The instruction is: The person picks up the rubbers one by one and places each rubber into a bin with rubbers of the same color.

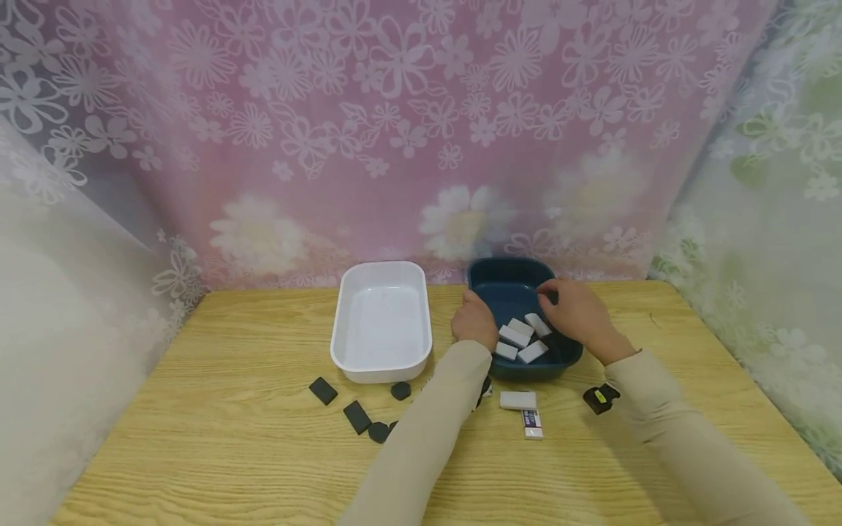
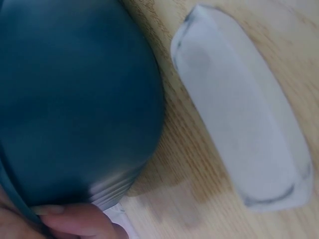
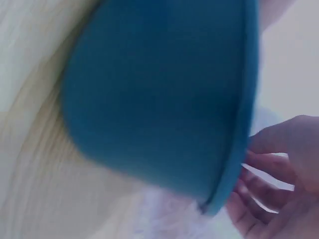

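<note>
My left hand (image 1: 475,321) grips the left rim of a dark blue basin (image 1: 513,270); in the left wrist view its fingers (image 2: 82,219) curl at the basin's edge. Over the right rim is my right hand (image 1: 579,314), fingers loosely bent, with a gap between thumb and forefinger. In the right wrist view its fingers (image 3: 266,191) lie against the rim, holding nothing else visible. Several white erasers (image 1: 515,336) lie heaped in the basin's near half. In front of it rest a bare white eraser (image 1: 517,400) and one in a printed sleeve (image 1: 531,422).
Left of the blue basin stands a white basin (image 1: 381,374). Several flat dark pieces (image 1: 357,417), some rectangular and some many-sided, lie before it, partly hidden by my left sleeve (image 1: 427,431). A small black device (image 1: 600,399) shows by the right cuff. Floral curtains surround the wooden table (image 1: 230,438).
</note>
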Motion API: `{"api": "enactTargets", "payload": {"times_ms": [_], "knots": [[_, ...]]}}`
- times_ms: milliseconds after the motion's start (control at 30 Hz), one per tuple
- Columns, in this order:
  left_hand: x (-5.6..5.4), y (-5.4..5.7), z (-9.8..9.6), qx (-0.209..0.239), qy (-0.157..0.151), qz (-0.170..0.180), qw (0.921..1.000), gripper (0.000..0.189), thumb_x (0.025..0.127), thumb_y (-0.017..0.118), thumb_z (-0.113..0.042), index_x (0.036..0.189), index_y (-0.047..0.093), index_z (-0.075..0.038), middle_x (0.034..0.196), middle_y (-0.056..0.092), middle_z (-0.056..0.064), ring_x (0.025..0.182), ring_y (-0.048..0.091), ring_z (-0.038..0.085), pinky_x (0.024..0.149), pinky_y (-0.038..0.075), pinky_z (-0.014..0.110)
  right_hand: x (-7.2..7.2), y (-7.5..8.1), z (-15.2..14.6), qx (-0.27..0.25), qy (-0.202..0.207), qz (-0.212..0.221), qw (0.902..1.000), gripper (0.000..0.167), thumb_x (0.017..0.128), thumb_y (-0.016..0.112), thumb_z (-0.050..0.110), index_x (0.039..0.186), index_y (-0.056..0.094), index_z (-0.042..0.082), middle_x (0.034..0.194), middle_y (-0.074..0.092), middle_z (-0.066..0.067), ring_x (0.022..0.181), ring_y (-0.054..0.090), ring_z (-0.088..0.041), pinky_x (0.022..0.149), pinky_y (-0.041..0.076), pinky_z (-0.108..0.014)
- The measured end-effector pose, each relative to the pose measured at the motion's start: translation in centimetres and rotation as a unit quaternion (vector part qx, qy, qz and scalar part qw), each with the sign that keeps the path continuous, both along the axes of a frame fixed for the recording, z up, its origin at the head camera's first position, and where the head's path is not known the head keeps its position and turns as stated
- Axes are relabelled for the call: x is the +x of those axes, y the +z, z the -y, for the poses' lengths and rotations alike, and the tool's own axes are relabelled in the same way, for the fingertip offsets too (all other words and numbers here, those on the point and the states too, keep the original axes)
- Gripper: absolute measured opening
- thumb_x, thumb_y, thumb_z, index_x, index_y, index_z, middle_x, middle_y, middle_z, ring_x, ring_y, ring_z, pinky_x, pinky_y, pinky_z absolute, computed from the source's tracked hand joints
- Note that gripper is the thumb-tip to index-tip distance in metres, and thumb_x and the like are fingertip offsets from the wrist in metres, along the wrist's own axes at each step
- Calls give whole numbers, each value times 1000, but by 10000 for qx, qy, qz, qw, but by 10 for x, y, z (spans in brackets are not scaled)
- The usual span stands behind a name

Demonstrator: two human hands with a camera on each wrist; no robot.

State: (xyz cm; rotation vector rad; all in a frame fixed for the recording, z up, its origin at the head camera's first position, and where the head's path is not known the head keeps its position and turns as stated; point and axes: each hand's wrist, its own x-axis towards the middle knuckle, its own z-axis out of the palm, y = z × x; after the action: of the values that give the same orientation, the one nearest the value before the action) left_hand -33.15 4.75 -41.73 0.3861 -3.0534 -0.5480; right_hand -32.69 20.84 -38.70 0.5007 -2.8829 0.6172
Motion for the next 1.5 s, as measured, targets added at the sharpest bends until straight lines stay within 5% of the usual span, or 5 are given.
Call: {"api": "enactTargets", "payload": {"times_ms": [233, 533, 800, 1033, 1500], "knots": [[-1, -3, 0, -77, -39, 81, 9999, 37, 88, 68, -25, 106, 42, -6, 87, 69, 6, 77, 67, 16, 62, 54, 30, -16, -19, -16, -528, -589, -476, 9957, 40, 92, 58, 10, 128, 51, -7, 120, 40, -31, 100, 47, -45, 78, 42, -58], [0, -2, 0, -81, 12, -35, 10000, 34, 89, 67, -25, 104, 43, -6, 82, 68, 6, 73, 67, 16, 59, 53, 30, -35, -35, -20, -779, -572, 753, 9925, 54, 94, 44, 8, 138, 27, -19, 132, 31, -44, 117, 38, -56, 93, 35, -62], [0, 1, 1, 39, 43, 15, 10000, 33, 90, 65, -26, 106, 43, -7, 79, 67, 6, 72, 67, 18, 59, 53, 32, -37, -44, -24, -1771, -772, 1439, 9705, 64, 92, 44, 7, 148, 16, -8, 144, 26, -36, 124, 36, -52, 91, 39, -57], [-3, -2, 5, 164, -6, 22, 9999, 29, 91, 63, -23, 103, 43, -7, 83, 69, 9, 75, 68, 20, 60, 54, 34, -36, -44, -22, -1958, -894, 1378, 9668, 64, 88, 42, 3, 148, 21, -5, 137, 37, -36, 83, 55, -38, 68, 43, -39], [-4, -3, 3, 224, -34, 126, 9997, 22, 95, 57, -22, 104, 43, -7, 88, 69, 11, 78, 68, 22, 63, 54, 36, -32, -40, -19, -2274, -1076, 1532, 9556, 65, 87, 38, 2, 149, 21, -1, 143, 32, -33, 122, 43, -45, 92, 42, -51]]}}
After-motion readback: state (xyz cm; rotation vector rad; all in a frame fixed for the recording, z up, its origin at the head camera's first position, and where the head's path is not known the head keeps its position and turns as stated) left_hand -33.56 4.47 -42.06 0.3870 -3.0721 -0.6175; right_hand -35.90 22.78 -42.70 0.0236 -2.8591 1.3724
